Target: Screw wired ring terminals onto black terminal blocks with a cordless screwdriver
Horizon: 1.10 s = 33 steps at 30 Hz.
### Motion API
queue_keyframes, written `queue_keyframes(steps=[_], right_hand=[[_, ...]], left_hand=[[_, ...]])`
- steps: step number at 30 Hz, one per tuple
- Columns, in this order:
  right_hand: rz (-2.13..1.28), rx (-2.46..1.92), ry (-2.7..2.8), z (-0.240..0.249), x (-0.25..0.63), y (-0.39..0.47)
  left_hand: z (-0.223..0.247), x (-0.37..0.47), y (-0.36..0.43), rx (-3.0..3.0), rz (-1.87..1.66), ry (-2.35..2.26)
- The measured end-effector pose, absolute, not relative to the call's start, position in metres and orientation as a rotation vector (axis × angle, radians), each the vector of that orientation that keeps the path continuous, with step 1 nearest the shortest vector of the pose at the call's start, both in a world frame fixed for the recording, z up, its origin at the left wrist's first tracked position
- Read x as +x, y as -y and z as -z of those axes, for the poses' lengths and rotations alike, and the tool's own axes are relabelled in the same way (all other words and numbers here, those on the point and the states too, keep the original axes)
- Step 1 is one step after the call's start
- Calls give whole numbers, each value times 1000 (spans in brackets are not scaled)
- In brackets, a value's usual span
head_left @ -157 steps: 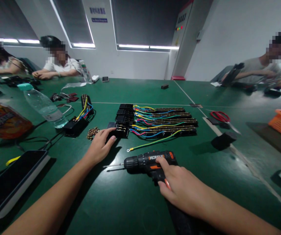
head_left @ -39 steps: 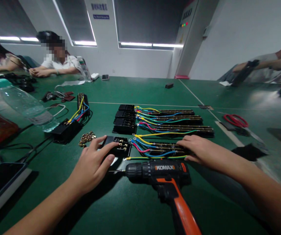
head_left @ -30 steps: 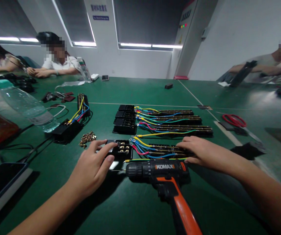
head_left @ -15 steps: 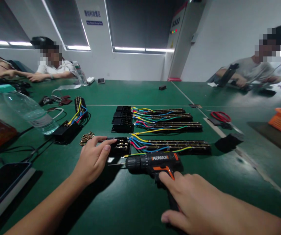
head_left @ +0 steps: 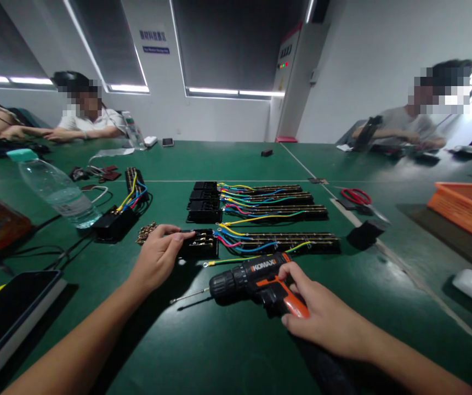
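Observation:
My left hand [head_left: 157, 258] is closed on the left end of a black terminal block [head_left: 203, 246], index finger and thumb lying over its top. Brass-coloured contacts show on the block's right part. Yellow, blue and red wires [head_left: 231, 236] run from it to a long black strip [head_left: 293, 241]. My right hand [head_left: 313, 302] grips the handle of a black and orange cordless drill [head_left: 256, 280], fingers partly hidden behind it. The drill's long bit [head_left: 190, 297] points left, just above the table. A loose ring-terminal wire end [head_left: 211, 264] lies between block and drill.
Several similar wired blocks [head_left: 205, 206] lie behind. A screw pile [head_left: 145, 233] sits beside my left hand. A bottle [head_left: 58, 189], wired box [head_left: 114, 222] and phone [head_left: 17, 296] stand left; an orange basket [head_left: 466, 206] is right. Co-workers [head_left: 91, 118] sit across.
My right hand has closed around the drill handle, and the drill has turned, its bit swinging nearer to me. My left hand stays at the terminal block. The view has shifted slightly.

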State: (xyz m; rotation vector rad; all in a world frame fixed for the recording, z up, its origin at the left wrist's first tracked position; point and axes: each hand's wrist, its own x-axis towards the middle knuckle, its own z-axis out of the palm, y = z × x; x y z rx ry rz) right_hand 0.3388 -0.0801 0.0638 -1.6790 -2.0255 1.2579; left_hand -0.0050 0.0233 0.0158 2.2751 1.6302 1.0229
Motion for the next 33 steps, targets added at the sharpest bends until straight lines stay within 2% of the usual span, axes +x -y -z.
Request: queue_keyframes(steps=[4, 11, 18, 21, 26, 33], right_hand=[[-1642, -1439, 1669, -55, 351, 79], [-1817, -1288, 1352, -52, 363, 84], [-1710, -1145, 1160, -63, 374, 79], [-1708, -1134, 1025, -69, 378, 81], [-1695, -1129, 897, -74, 382, 82], [-1642, -1191, 919, -77, 389, 75]], left_hand=[[-15, -6, -27, 2335, -994, -1572], [-16, -11, -32, 2350, -909, -1428], [-30, -22, -27, 2380, -727, -1392], [-36, -15, -21, 2626, -652, -1332], [-41, 29, -10, 3068, -679, -1166], [-43, 96, -28, 3045, -440, -1111]])
